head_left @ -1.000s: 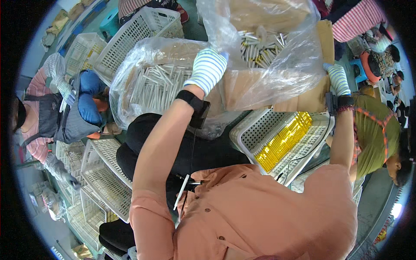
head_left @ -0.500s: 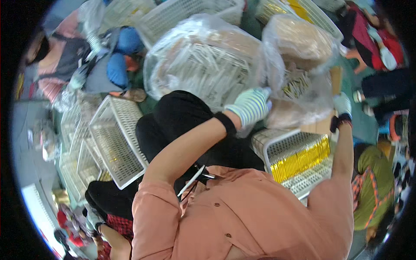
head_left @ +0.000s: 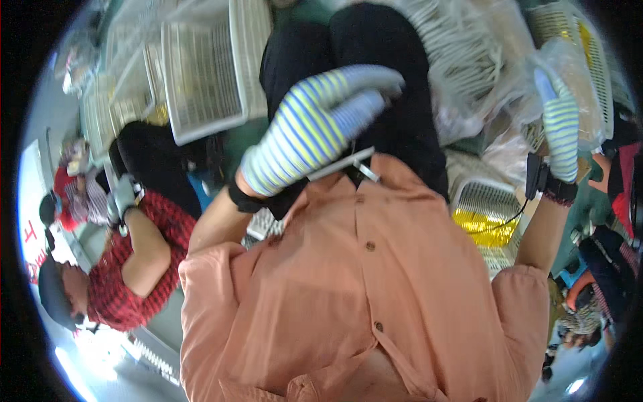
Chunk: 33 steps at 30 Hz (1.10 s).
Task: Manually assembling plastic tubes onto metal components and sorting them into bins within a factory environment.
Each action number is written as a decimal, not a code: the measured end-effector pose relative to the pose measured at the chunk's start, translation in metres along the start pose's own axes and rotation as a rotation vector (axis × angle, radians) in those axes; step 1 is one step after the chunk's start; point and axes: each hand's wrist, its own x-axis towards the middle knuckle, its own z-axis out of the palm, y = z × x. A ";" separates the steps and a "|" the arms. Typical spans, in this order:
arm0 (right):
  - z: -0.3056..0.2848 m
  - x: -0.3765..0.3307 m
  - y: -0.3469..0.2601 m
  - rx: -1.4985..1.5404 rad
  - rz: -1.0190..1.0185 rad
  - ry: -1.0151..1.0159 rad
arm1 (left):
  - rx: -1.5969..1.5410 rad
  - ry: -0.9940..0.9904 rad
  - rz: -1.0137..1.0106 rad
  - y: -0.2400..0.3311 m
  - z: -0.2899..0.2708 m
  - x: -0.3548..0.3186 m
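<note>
My left hand [head_left: 301, 130], in a blue, yellow and white striped glove, hovers above my black-trousered lap [head_left: 395, 127]. Its fingers stretch to the right, thumb apart, with nothing visible in them. A thin white stick-like piece [head_left: 341, 165] lies against the front of my shirt just below that hand. Over at the right, my right hand [head_left: 561, 127] wears a matching glove, its fingers extended upward and nothing seen in its grasp. It is beside a clear plastic bag [head_left: 583, 100]. Left of it, another large clear bag holds many slender whitish sticks [head_left: 462, 50].
White plastic baskets [head_left: 201, 80] are grouped on the left. Below my right hand, a basket holds gold-wrapped slim pieces [head_left: 492, 228]. Another white basket [head_left: 599, 74] stands at upper right. A person in a red checked shirt [head_left: 144, 268] sits close by on my left.
My view has swung, so the bags now sit farther up and right. My left hand has drawn back from between the bags to above my lap. My right hand is now beside a bag.
</note>
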 end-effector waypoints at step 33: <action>0.221 -0.138 -0.116 -0.343 -0.935 -0.705 | -0.344 0.379 -0.516 -0.043 0.002 -0.117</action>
